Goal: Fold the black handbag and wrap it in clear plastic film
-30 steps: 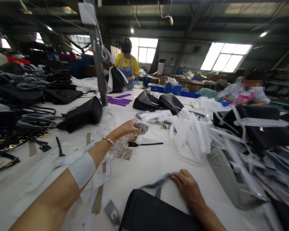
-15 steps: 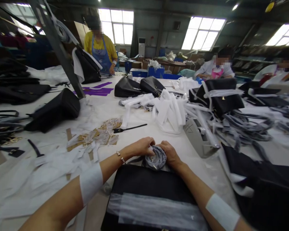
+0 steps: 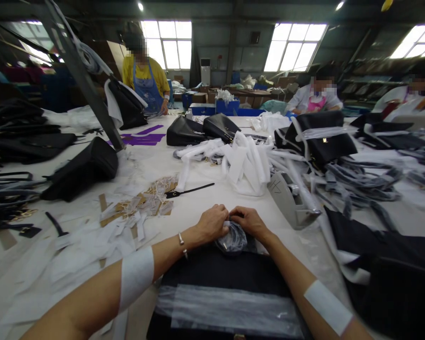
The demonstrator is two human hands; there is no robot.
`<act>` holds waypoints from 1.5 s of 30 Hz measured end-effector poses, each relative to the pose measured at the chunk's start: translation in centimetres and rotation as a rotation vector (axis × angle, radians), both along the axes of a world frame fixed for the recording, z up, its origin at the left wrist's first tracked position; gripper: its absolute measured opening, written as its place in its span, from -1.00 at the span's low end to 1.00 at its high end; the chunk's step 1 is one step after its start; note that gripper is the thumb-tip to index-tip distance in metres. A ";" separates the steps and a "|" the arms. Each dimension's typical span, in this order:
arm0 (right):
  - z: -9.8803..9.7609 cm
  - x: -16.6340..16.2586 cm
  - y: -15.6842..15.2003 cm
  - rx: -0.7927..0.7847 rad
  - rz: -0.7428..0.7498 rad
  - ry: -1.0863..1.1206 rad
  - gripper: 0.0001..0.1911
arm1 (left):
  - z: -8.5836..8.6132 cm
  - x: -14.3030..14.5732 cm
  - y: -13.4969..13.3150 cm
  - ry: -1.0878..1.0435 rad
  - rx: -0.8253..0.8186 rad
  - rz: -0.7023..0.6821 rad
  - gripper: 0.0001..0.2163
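Observation:
A coiled strap [image 3: 234, 240] in clear plastic wrap rests against the upper edge of a black handbag [image 3: 223, 269]. My left hand [image 3: 213, 224] is closed at the coil's upper left side, its fingers curled inward. At the upper right my right hand [image 3: 250, 222] is closed too, fingertips bent down onto the wrapped coil. Both hands' fingertips come close together above it, and part of the coil is hidden by them. The handbag lies in front of me between my forearms, with a band of translucent film [image 3: 230, 307] across its front.
A grey tape dispenser [image 3: 292, 200] stands to the right of my hands. White foam strips [image 3: 246, 165] are heaped beyond them. Tags with strings [image 3: 152, 196] and a thin black strap [image 3: 194, 188] lie left. Black bags [image 3: 219, 125] and co-workers [image 3: 147, 82] are farther back.
My hands have drawn closer together over the coil, with the left hand turned further over it. The coil's round face is now less visible and tipped. The view has shifted slightly.

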State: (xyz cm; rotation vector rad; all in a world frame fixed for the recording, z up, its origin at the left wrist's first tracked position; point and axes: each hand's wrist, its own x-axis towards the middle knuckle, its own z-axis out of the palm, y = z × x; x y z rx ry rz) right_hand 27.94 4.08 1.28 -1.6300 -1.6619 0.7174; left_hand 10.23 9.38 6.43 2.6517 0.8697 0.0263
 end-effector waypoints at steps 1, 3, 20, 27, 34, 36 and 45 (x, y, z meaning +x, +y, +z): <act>0.1 -0.1 0.0 -0.004 -0.007 0.003 -0.82 | -0.4 0.2 0.2 0.003 0.002 0.004 -0.86; 0.4 -0.3 0.0 -0.009 -0.023 -0.003 -0.80 | -1.4 0.6 0.5 0.006 0.006 0.018 -0.89; -2.1 -2.0 -0.7 0.228 -0.072 -0.578 -0.68 | -4.5 1.6 0.5 -0.069 0.082 0.087 -0.78; -3.2 -0.5 -0.7 0.246 -0.011 -0.481 -0.71 | -3.9 1.5 0.2 -0.049 0.059 0.076 -0.74; -3.5 -0.4 -1.0 0.280 -0.018 -0.497 -0.60 | -0.3 -0.9 1.9 -0.052 -0.041 0.012 -0.81; -3.3 -0.6 -1.1 0.284 -0.021 -0.510 -0.57 | 1.1 -4.2 2.8 -0.060 -0.030 0.090 -0.85; -3.7 -0.5 -0.7 0.304 -0.036 -0.515 -0.55 | 1.5 -21.5 1.7 0.191 0.070 0.758 -0.63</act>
